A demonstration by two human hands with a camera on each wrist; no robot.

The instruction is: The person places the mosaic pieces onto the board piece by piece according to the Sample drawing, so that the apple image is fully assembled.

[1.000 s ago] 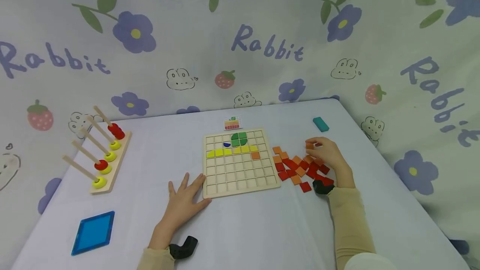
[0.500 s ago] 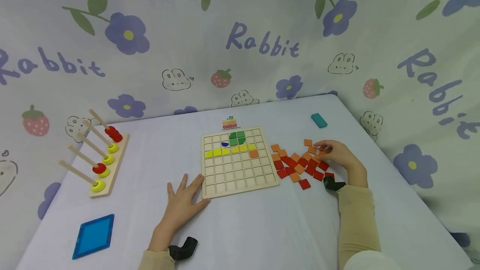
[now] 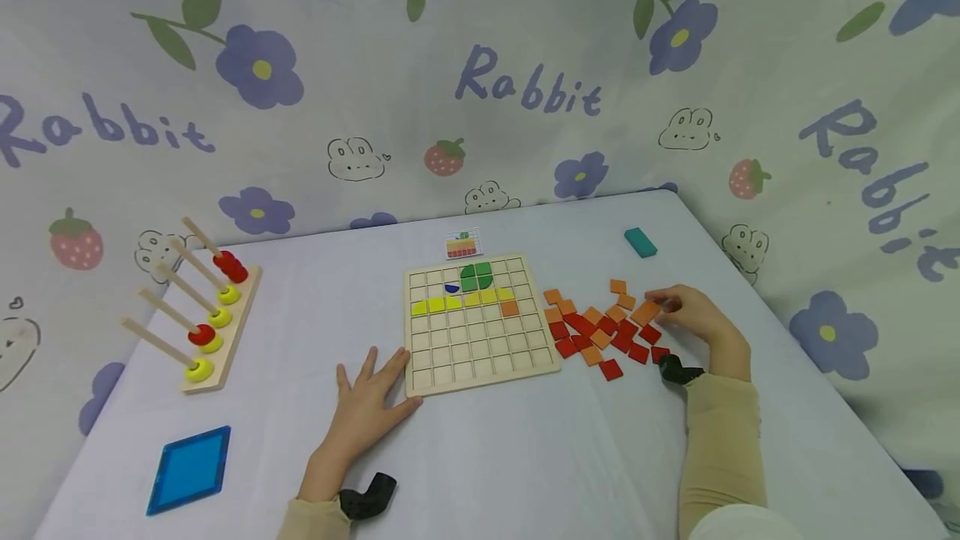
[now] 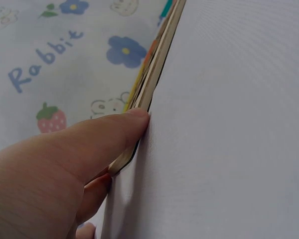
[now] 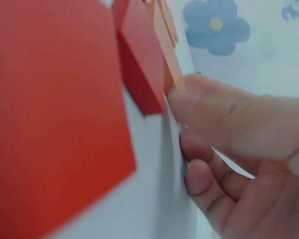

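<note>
In the head view my left hand [image 3: 365, 417] lies with fingers spread at the near left corner of a wooden grid board [image 3: 457, 348]. The left wrist view has the thumb against the board's edge [image 4: 154, 82]. Green, yellow, blue and orange pieces sit in the board, among them one orange tile [image 3: 510, 308]. Right of the board, red tiles [image 3: 611, 369] and orange ones lie in a loose pile. At its right edge my right hand [image 3: 693, 311] pinches an orange tile [image 3: 645, 312]. In the right wrist view the thumb covers that tile's corner, its other fingers curled.
A small pattern card [image 3: 462, 244] lies behind the board. To the left stand a bead stacker [image 3: 232, 332] with wooden pegs and a blue square tray [image 3: 187, 472]. A teal block [image 3: 641, 242] lies at the back right. Printed cloth hangs behind the table.
My right hand has let go of one orange tile at the back of the pile and moved right and slightly nearer, onto another orange tile. The left hand stays at the board.
</note>
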